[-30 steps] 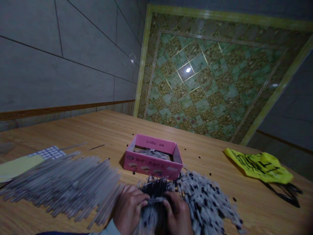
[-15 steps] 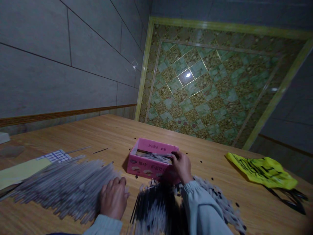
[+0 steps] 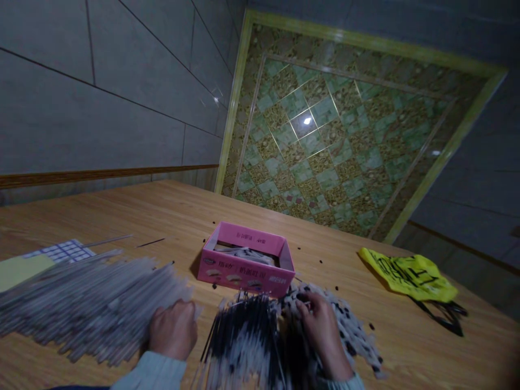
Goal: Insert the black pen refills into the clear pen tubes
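On the wooden table [image 3: 170, 216] lies a wide heap of thin grey rods [image 3: 81, 303] at the left. My left hand [image 3: 174, 329] rests curled on the heap's right end. A pile of dark-tipped refills [image 3: 244, 341] lies in front of me, beside a pile of small white-and-black pieces [image 3: 349, 325]. My right hand [image 3: 320, 325] reaches into these piles with fingers bent; what they pinch is hidden. A pink cardboard box [image 3: 244, 265] holding a few grey rods stands just beyond both hands.
A yellow plastic bag [image 3: 406, 273] with black print lies at the right, black straps [image 3: 441, 314] beside it. A pale yellow sheet [image 3: 18, 268] and a gridded card [image 3: 60, 250] lie at the far left. Small black bits dot the table near the box.
My right hand has pulled back from the pink box to the pile of small pieces. My left hand stays on the grey rods, having left the dark-tipped pile a second ago.
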`<action>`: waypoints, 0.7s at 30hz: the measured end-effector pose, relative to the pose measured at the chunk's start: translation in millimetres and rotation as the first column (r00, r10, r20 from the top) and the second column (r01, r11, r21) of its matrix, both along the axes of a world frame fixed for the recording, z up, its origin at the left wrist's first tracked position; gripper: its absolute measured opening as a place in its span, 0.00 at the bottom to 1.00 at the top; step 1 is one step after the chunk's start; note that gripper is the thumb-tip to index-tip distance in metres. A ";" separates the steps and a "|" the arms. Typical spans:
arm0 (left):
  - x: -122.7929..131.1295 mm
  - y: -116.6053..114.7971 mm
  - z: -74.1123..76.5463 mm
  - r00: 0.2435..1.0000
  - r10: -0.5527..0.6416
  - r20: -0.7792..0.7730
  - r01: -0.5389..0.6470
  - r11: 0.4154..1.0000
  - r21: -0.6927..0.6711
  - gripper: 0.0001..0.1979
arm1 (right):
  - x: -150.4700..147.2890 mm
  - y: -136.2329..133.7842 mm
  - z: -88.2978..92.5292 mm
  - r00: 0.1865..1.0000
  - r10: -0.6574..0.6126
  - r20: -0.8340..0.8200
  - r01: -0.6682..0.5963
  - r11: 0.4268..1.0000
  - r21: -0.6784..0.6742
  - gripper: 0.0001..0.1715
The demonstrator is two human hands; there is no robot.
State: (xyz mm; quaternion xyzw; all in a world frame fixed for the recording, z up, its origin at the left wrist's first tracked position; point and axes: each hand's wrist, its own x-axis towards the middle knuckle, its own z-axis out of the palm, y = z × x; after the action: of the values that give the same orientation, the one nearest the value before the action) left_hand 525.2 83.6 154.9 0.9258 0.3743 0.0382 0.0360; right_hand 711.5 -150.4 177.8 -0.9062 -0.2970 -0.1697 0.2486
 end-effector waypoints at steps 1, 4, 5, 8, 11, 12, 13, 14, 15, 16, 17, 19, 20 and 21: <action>-0.2 -1.7 1.2 1.000 -0.004 -0.001 0.004 1.000 0.003 0.11 | -0.4 -6.3 -6.2 1.000 -0.030 -0.003 0.030 0.998 -0.047 0.11; 0.0 -4.9 2.8 1.000 -0.016 0.007 0.016 1.000 0.008 0.13 | -2.7 -17.3 -21.5 0.993 -0.115 0.010 0.115 0.977 -0.183 0.09; 0.6 -5.3 2.4 1.000 -0.016 0.009 0.016 1.000 0.007 0.14 | -3.6 -18.3 -25.1 0.990 -0.138 0.025 0.140 0.966 -0.219 0.09; 3.5 -4.6 -0.6 1.000 -0.014 -0.003 0.014 1.000 0.005 0.16 | -6.7 -15.2 -31.7 0.981 -0.180 0.079 0.195 0.934 -0.298 0.09; 4.8 -3.1 -3.4 0.999 -0.034 -0.024 0.034 0.999 0.001 0.13 | -10.1 -8.2 -35.1 0.977 -0.184 0.109 0.210 0.916 -0.341 0.09; 4.6 -2.7 -3.7 0.999 -0.043 -0.024 0.043 0.999 -0.002 0.12 | -11.4 -6.2 -36.1 0.977 -0.179 0.111 0.207 0.914 -0.350 0.09; 4.1 -2.5 -3.9 0.999 -0.051 -0.020 0.051 0.999 -0.004 0.11 | -12.9 -4.7 -36.9 0.979 -0.173 0.111 0.201 0.913 -0.356 0.09; 3.4 -2.5 -3.9 0.998 -0.059 -0.013 0.059 0.998 -0.007 0.11 | -14.6 -3.7 -37.6 0.981 -0.163 0.108 0.192 0.913 -0.361 0.09; 2.7 -2.7 -3.9 0.998 -0.067 -0.006 0.067 0.998 -0.008 0.11 | -16.2 -3.2 -38.0 0.983 -0.152 0.106 0.181 0.913 -0.366 0.09; 2.1 -3.0 -4.0 0.997 -0.072 -0.001 0.072 0.997 -0.010 0.11 | -17.7 -3.1 -38.0 0.985 -0.140 0.104 0.169 0.914 -0.368 0.09; 1.7 -3.4 -4.3 0.997 -0.075 0.002 0.075 0.997 -0.010 0.12 | -19.1 -3.3 -37.5 0.986 -0.129 0.102 0.158 0.919 -0.362 0.09; 1.6 -4.4 -5.8 0.997 -0.077 0.008 0.077 0.997 -0.013 0.12 | -20.9 -3.9 -35.1 0.992 -0.097 0.077 0.116 0.946 -0.302 0.09; 1.7 -4.8 -6.7 0.997 -0.076 0.012 0.076 0.997 -0.013 0.12 | -21.6 -3.8 -33.5 0.996 -0.076 0.046 0.085 0.970 -0.229 0.09; 2.0 -5.0 -7.7 0.997 -0.076 0.012 0.076 0.997 -0.008 0.11 | -22.3 -3.3 -32.0 0.999 -0.046 -0.006 0.045 0.992 -0.120 0.08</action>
State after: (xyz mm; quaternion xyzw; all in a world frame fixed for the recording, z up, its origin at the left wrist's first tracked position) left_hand 527.1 78.6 147.3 0.9390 0.3386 0.0406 0.0438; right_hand 689.1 -153.7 145.8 -0.9268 -0.2846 -0.1531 0.1912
